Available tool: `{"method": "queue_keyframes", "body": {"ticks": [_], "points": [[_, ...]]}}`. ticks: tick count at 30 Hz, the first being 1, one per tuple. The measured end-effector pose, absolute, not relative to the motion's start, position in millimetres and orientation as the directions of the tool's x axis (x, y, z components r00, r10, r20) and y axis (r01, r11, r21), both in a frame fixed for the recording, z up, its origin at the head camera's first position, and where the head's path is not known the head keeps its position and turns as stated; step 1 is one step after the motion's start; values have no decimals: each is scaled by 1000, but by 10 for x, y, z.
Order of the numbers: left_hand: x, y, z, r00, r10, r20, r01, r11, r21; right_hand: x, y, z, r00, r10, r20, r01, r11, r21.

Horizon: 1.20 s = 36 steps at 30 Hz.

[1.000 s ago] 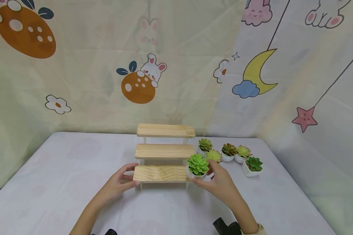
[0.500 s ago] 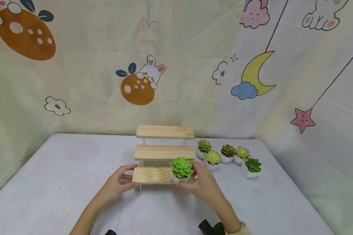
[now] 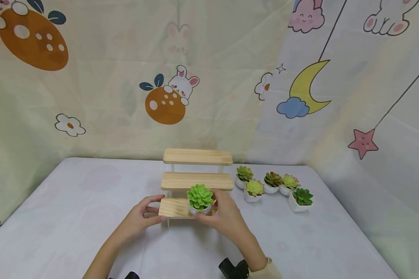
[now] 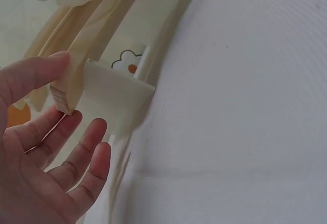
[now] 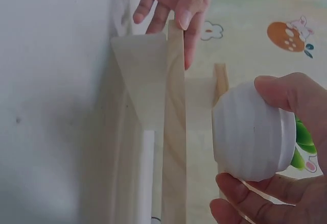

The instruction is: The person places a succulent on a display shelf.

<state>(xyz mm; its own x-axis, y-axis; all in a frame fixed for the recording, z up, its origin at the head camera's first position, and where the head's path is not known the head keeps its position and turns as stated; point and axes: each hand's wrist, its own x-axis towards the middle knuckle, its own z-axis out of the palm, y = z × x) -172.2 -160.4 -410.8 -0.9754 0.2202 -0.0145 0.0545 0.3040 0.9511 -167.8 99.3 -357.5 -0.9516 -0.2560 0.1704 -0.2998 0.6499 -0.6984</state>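
A bright green succulent [image 3: 200,196] in a round, ribbed white pot [image 5: 251,132] is held in my right hand [image 3: 227,213], thumb on one side and fingers on the other. The pot is over the lowest board of a three-tier wooden display shelf [image 3: 197,181], with a gap between pot and board in the right wrist view. My left hand [image 3: 141,213] pinches the left end of that lowest board [image 4: 76,81], thumb on one face and fingertips at the other. Its remaining fingers are spread beside the white support [image 4: 115,94].
Several other potted succulents stand right of the shelf, among them a yellow-green one [image 3: 254,188], a reddish one [image 3: 273,179] and a dark green one in a square pot [image 3: 302,197]. A white cloth covers the table [image 3: 101,186]. A patterned curtain [image 3: 223,77] hangs behind.
My right hand has carried the bright green succulent leftward, from the right end of the lowest board to over its middle. My left hand has stayed at the board's left end.
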Motion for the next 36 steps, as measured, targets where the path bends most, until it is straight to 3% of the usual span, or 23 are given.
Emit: {"method": "queue_keyframes", "body": {"ticks": [18, 36], "points": [[-1761, -1639, -4172, -967, 254, 32, 100, 260, 960, -1708, 699, -3694, -952, -221, 210, -305, 707, -638], [-1787, -1649, -4129, -961, 271, 55, 128, 259, 957, -1755, 683, -3752, -970, -187, 158, -242, 641, -728]]}}
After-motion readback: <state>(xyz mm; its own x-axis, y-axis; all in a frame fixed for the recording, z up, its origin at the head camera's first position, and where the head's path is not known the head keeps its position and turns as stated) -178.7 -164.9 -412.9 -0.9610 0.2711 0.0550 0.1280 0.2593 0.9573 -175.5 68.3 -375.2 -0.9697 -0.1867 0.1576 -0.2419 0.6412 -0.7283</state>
